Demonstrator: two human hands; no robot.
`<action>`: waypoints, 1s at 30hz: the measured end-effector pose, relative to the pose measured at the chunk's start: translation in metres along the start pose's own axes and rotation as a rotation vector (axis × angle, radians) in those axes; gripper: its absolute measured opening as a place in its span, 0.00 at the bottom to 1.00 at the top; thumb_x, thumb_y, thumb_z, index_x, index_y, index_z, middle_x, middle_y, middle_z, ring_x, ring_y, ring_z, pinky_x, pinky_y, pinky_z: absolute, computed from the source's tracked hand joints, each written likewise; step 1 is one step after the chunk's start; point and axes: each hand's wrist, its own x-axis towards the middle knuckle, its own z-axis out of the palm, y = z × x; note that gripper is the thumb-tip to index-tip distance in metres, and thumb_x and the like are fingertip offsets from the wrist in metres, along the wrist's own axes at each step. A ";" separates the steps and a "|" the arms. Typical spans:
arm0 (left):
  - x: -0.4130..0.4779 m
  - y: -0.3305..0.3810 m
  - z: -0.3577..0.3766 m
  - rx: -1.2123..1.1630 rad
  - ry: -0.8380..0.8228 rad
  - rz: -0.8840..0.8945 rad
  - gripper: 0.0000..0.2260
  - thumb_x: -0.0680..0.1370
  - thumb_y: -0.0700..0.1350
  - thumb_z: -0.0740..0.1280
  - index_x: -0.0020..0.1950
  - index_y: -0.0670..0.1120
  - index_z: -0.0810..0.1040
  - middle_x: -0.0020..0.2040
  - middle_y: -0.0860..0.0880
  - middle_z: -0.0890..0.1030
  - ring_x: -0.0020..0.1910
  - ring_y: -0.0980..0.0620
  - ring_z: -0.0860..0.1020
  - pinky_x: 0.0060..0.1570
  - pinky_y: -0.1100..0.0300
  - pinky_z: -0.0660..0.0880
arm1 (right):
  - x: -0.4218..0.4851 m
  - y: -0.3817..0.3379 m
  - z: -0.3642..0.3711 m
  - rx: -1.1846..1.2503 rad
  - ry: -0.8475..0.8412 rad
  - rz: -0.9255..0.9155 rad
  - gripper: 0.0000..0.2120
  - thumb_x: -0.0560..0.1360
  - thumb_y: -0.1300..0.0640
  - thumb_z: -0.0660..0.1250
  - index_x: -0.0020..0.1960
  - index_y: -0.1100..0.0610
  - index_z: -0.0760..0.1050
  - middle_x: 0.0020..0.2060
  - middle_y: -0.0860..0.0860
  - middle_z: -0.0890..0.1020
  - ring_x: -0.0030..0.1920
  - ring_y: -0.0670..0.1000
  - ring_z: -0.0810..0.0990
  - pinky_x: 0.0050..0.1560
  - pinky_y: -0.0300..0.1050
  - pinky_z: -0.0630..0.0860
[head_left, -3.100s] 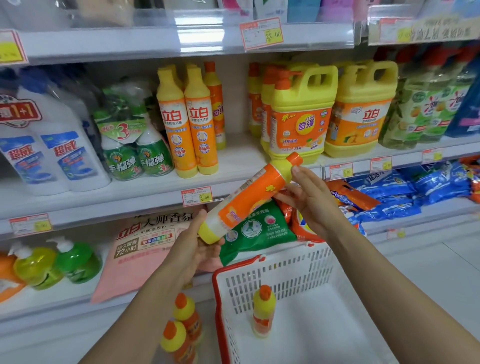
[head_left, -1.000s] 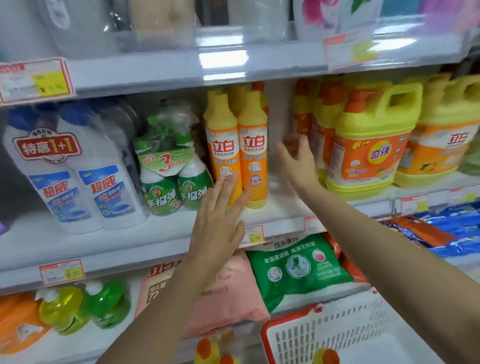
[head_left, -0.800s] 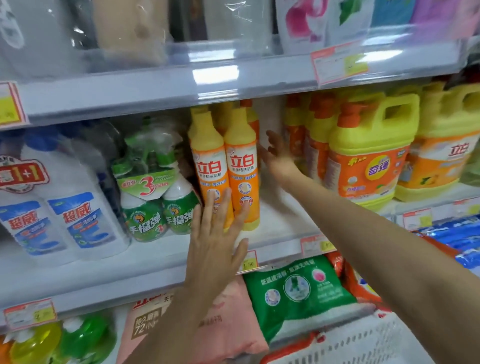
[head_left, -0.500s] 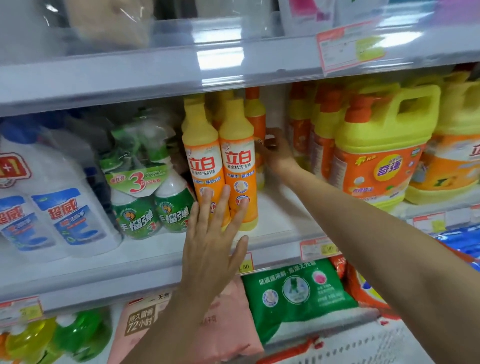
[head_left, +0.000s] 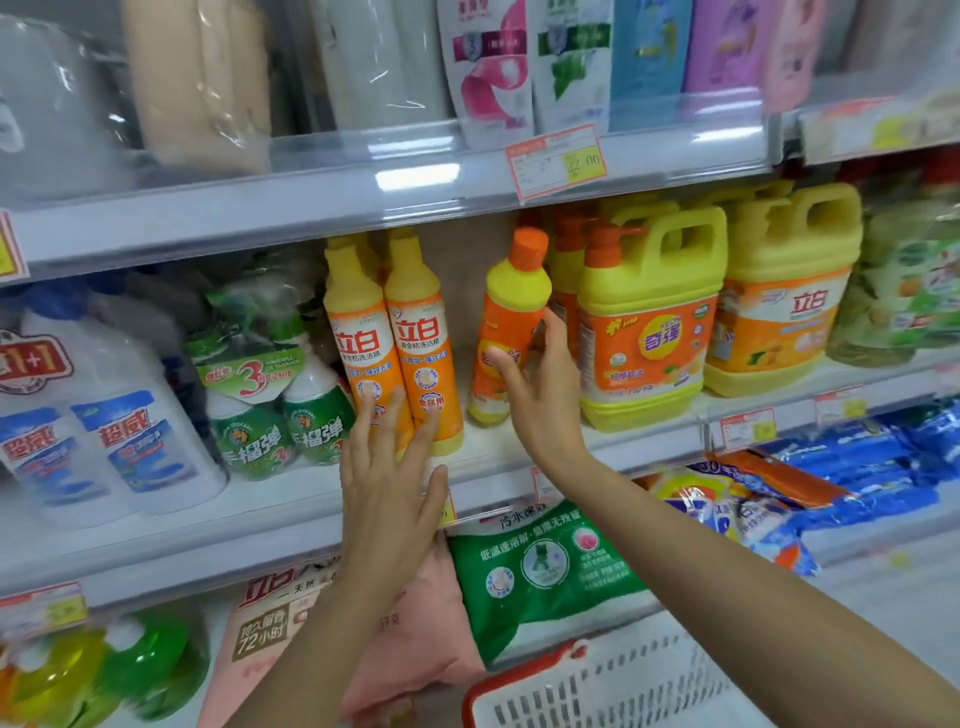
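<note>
The right hand (head_left: 540, 395) holds a small orange bottle (head_left: 511, 317), with its thumb and fingers curled round the middle. The bottle leans a bit over the middle of the shelf (head_left: 498, 452), between two tall orange bottles (head_left: 395, 353) and a big yellow jug (head_left: 649, 322). The left hand (head_left: 389, 499) is flat with straight fingers, touching the two tall bottles near the shelf's front edge.
</note>
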 end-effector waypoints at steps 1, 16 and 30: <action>-0.004 0.006 -0.002 -0.100 0.022 -0.051 0.21 0.79 0.48 0.60 0.72 0.49 0.72 0.77 0.46 0.63 0.77 0.45 0.54 0.73 0.43 0.56 | -0.004 -0.006 -0.007 0.024 0.020 0.003 0.27 0.77 0.57 0.71 0.72 0.62 0.65 0.63 0.54 0.77 0.64 0.53 0.77 0.64 0.55 0.74; -0.060 0.068 -0.026 -1.693 -0.232 -1.079 0.18 0.74 0.53 0.67 0.56 0.41 0.78 0.44 0.39 0.84 0.35 0.49 0.81 0.32 0.61 0.79 | -0.090 -0.023 -0.096 0.368 -0.341 0.474 0.19 0.71 0.38 0.67 0.60 0.42 0.75 0.52 0.43 0.85 0.55 0.43 0.83 0.53 0.40 0.81; -0.092 0.046 -0.039 -1.032 -0.099 -0.361 0.23 0.66 0.30 0.77 0.55 0.49 0.75 0.58 0.47 0.78 0.57 0.56 0.77 0.54 0.65 0.74 | -0.092 -0.020 -0.111 0.794 -0.129 0.539 0.10 0.76 0.61 0.68 0.57 0.54 0.76 0.46 0.50 0.84 0.48 0.49 0.82 0.55 0.50 0.79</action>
